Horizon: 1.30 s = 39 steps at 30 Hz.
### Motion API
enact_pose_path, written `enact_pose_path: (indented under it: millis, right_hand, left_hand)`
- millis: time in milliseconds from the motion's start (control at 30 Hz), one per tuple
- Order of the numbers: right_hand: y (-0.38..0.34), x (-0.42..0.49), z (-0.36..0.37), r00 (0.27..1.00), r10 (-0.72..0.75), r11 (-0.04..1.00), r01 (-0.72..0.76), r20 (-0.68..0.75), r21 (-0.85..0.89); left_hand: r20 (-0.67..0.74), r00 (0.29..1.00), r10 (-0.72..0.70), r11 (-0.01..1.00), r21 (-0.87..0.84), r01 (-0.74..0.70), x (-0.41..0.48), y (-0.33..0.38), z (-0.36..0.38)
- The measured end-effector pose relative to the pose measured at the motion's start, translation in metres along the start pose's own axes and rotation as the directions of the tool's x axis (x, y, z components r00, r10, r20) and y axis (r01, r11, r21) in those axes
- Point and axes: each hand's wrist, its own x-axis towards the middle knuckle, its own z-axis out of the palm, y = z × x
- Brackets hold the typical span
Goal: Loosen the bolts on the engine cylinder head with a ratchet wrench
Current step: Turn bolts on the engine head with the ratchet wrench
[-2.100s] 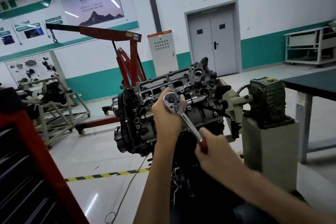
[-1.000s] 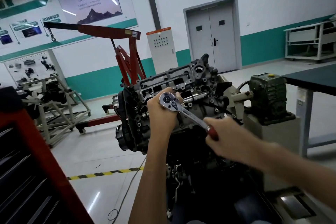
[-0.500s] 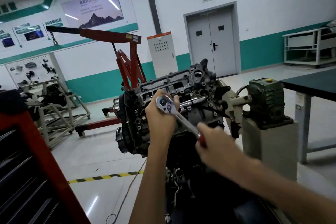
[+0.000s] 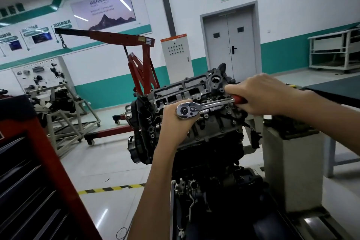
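Observation:
The grey engine cylinder head (image 4: 196,91) sits tilted on a dark engine block at the centre. A chrome ratchet wrench (image 4: 206,107) with a red handle lies almost level across its face. My left hand (image 4: 176,122) grips around the wrench's round head from behind, holding it against the cylinder head. My right hand (image 4: 259,95) grips the red handle at the right, raised to the height of the wrench head. The bolt and socket under the wrench head are hidden by my left hand.
A red tool cabinet (image 4: 29,171) with dark drawers fills the lower left. A red engine hoist (image 4: 140,58) stands behind the engine. A grey pedestal (image 4: 292,165) and a dark table (image 4: 339,89) stand at the right. Yellow-black floor tape (image 4: 111,189) and a cable cross the floor.
My right hand has swung the handle upward from low right to nearly level, turning it counter-clockwise about the head. My left hand stays on the wrench head.

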Motion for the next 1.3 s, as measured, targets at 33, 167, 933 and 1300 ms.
enact_pose_path:
  millis: [33, 167, 933, 1300]
  right_hand:
    - [-0.001, 0.002, 0.0, 1.0, 0.012, 1.0, -0.011, 0.009, -0.019]
    - [-0.05, -0.023, 0.036, 0.984, 0.171, 0.965, -0.175, 0.041, 0.197]
    - [-0.027, -0.016, 0.031, 0.99, 0.137, 0.985, -0.139, 0.028, 0.106]
    - [-0.13, -0.047, 0.09, 0.888, 0.458, 0.568, -0.327, 0.04, 0.755]
  left_hand:
    - [-0.013, 1.0, -0.005, 1.0, -0.011, 0.005, -0.001, -0.001, 0.0]
    - [-0.223, 0.974, -0.034, 0.999, -0.049, 0.023, -0.015, -0.011, 0.005]
    - [-0.103, 0.994, -0.046, 0.998, -0.057, 0.041, -0.012, -0.008, 0.003]
    - [-0.235, 0.959, -0.16, 0.949, -0.304, 0.084, -0.004, -0.001, 0.034]
